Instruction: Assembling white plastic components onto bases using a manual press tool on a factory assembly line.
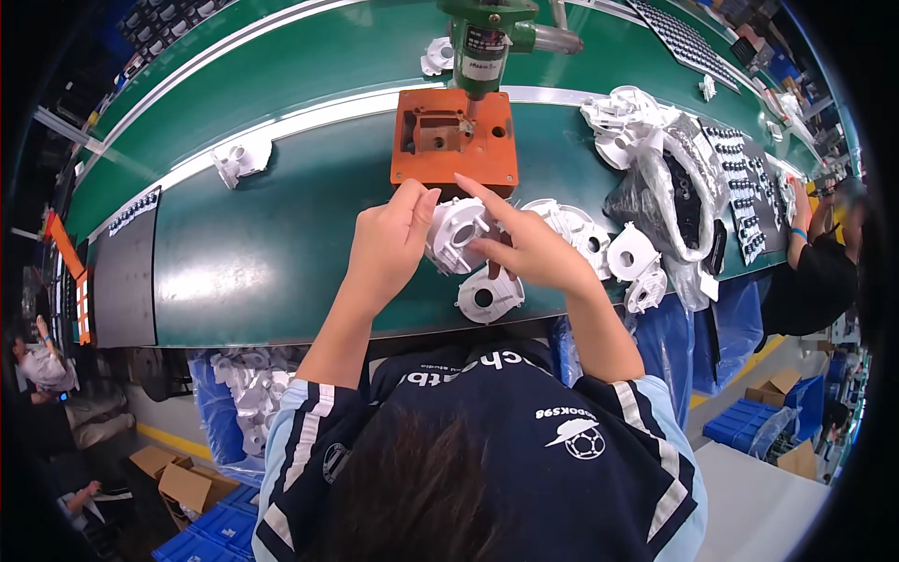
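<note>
Just in front of the orange fixture block (482, 167), a white round plastic housing (456, 234) is held between my two hands. My left hand (391, 234) is closed on its left side, the thumb pressed against the curled index finger. On the opposite side my right hand (536, 247) grips it, with index finger stretched along the top and thumb across the front. Some fingers are hidden behind the part. Another white housing with a round hole (504, 298) lies on the green bench below my right hand. More white housings (635, 251) lie to the right.
A green press (484, 42) stands over the fixture. At right are a plastic bag of black parts (682, 192), piled white housings (629, 117) and a tray of small parts (744, 187). One white part (243, 159) lies at left. A co-worker's arm (800, 217) reaches in at far right.
</note>
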The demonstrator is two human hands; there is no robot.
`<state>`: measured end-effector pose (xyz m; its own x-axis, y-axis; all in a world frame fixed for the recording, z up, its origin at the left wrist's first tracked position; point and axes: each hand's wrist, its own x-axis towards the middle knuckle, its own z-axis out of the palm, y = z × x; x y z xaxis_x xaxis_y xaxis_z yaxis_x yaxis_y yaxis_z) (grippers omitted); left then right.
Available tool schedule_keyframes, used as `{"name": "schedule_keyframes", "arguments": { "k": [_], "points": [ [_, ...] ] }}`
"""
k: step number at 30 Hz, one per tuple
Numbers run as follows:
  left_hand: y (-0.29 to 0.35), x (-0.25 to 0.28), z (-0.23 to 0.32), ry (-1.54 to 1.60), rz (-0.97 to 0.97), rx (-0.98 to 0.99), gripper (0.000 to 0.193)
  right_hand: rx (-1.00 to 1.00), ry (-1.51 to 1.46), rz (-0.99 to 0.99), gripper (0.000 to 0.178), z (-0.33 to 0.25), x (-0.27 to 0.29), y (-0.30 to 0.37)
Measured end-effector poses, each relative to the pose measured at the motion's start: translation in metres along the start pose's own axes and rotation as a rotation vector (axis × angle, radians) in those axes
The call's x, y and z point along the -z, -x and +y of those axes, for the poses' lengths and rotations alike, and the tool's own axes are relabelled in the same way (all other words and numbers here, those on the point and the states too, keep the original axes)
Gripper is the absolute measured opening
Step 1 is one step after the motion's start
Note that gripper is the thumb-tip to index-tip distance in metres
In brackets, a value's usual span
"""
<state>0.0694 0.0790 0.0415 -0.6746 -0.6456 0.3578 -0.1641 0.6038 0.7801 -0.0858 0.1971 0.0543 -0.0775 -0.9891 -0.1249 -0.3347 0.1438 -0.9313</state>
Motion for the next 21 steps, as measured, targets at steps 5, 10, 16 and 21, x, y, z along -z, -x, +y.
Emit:
{"name": "schedule_keyframes", "arguments": {
  "k": [5,10,16,21],
  "points": [
    [-0.003,-0.005,-0.004,-0.043,-0.034,-0.011,0.025,-0.061,-0.068,-0.037,0.069,0.009,0.003,0.001],
    [-0.005,-0.006,-0.006,-0.027,-0.078,-0.034,0.024,-0.069,0.000,-0.009,0.069,0.015,-0.005,-0.001],
    [0.005,-0.007,-0.001,0.012,-0.089,-0.043,0.020,-0.082,0.039,-0.047,0.049,0.031,-0.004,-0.001],
    [0.014,-0.019,0.010,0.841,0.057,0.139,0.027,0.012,-0.346,-0.050,0.043,0.035,-0.003,0.004]
  ]
}}
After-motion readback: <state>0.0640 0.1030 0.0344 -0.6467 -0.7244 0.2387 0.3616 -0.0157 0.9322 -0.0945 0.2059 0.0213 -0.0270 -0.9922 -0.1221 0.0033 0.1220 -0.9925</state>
